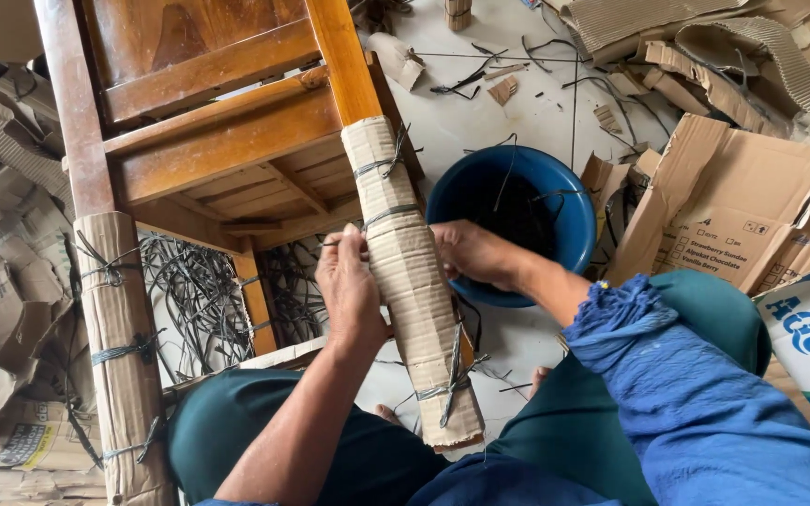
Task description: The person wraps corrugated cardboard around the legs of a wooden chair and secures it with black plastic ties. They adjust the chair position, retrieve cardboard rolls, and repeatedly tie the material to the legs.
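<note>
Head view: left hand (pixel 349 286) pinches a dark strap (pixel 391 215) against the cardboard wrap (pixel 414 281) on the chair leg (pixel 344 56); right hand (pixel 466 251) clasps the wrap's far side (fingers hidden). Slack could let the strap slip and the cardboard unroll.

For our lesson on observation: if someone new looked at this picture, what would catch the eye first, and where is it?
At centre, a wooden chair leg wrapped in cardboard and tied with dark straps, with the left hand and right hand at either side of the wrap. Just behind it on the floor sits a blue bucket. A second wrapped leg stands at the left, with torn boxes piled on the right.
</note>
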